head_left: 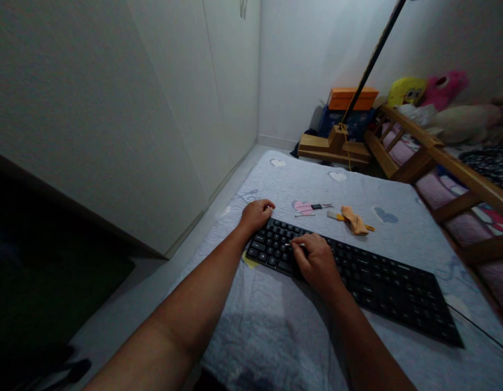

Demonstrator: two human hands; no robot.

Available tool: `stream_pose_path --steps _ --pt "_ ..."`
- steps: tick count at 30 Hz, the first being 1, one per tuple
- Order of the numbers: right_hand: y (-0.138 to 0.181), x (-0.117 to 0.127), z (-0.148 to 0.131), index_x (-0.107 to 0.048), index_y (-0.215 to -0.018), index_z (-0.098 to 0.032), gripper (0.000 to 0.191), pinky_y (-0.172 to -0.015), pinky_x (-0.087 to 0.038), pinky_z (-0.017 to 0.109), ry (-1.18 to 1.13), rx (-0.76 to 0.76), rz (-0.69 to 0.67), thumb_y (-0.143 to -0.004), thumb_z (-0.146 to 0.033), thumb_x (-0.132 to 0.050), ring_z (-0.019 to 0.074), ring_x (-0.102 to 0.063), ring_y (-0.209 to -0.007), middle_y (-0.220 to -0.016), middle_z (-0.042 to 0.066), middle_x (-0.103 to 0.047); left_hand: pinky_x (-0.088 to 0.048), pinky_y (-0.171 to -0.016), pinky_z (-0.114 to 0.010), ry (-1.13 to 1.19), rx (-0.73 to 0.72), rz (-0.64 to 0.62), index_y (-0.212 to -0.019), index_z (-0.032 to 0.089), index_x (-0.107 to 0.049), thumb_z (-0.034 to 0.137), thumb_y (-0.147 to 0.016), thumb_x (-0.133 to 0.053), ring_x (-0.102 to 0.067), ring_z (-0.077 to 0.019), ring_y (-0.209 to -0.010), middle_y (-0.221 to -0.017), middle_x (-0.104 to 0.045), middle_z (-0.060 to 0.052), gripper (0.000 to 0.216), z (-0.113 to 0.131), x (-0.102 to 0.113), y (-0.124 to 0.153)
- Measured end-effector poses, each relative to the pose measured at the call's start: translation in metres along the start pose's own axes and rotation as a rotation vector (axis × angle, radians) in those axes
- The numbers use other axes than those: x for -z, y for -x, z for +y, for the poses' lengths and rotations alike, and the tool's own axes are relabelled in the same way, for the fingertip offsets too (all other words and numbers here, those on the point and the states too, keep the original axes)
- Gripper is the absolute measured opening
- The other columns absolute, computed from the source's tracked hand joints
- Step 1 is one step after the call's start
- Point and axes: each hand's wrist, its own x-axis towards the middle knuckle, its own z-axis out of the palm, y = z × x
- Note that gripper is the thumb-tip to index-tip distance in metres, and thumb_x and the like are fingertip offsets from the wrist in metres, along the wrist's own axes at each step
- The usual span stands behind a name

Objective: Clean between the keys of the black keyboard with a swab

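A black computer keyboard (382,288) lies at a slant on the quilted cover. My left hand (256,214) is at its far left corner, fingers curled against the edge and steadying it. In a pinch, my right hand (316,258) holds a thin white stick that looks like a cotton swab (291,244), its end down among the keys on the left half. Past the keyboard lie a slim metal tool with a black grip (316,207), another cotton swab (304,215), and a yellow-handled brush (336,216) partly under an orange cloth (354,220).
The keyboard's cable (479,331) runs off to the right. A pale wardrobe (186,108) stands on the left. A wooden rail (451,155) with bedding and plush toys borders the right side. Behind are a wooden stand (335,145) with a dark pole and an orange box (352,99).
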Motion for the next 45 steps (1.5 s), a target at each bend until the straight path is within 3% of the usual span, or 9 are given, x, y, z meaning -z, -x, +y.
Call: stream_pose_path --steps 8,17,33,45 --pt "0.001 0.003 -0.001 -0.066 -0.082 -0.02 0.016 -0.078 -0.042 0.035 -0.137 -0.031 -0.006 -0.089 -0.022 -0.052 0.0212 -0.058 -0.083 -0.082 0.005 -0.068 -0.048 -0.076 -0.027 0.006 -0.013 0.004 -0.098 0.018 -0.075 0.02 -0.081 -0.05 -0.065 -0.0178 -0.081 -0.089 -0.075 -0.004 0.031 -0.002 -0.002 -0.001" --pt "-0.001 0.013 -0.008 -0.069 -0.085 -0.021 0.018 -0.076 -0.046 0.031 -0.4 -0.167 -0.031 -0.089 -0.03 -0.055 0.0189 -0.063 -0.08 -0.083 0.004 -0.069 -0.048 -0.076 -0.027 0.006 0.016 -0.006 -0.099 0.018 -0.076 0.021 -0.081 -0.05 -0.065 -0.0175 -0.08 -0.087 -0.075 -0.004 0.031 0.002 0.001 0.001" --pt "-0.003 0.015 -0.006 -0.067 -0.081 -0.021 0.017 -0.078 -0.046 0.032 -0.362 -0.206 -0.013 -0.086 -0.031 -0.055 0.0198 -0.064 -0.082 -0.083 0.004 -0.068 -0.048 -0.074 -0.027 0.01 0.016 -0.011 -0.099 0.019 -0.076 0.021 -0.081 -0.051 -0.064 -0.0176 -0.078 -0.085 -0.074 -0.004 0.031 0.0 0.001 0.002" --pt "-0.003 0.009 0.002 -0.065 -0.078 -0.022 0.012 -0.079 -0.043 0.034 -0.193 -0.073 0.019 -0.087 -0.022 -0.056 0.0209 -0.057 -0.083 -0.079 0.004 -0.065 -0.048 -0.073 -0.026 0.008 0.01 -0.016 -0.098 0.019 -0.075 0.022 -0.08 -0.051 -0.064 -0.0172 -0.077 -0.081 -0.073 -0.003 0.03 -0.002 0.0 0.0"
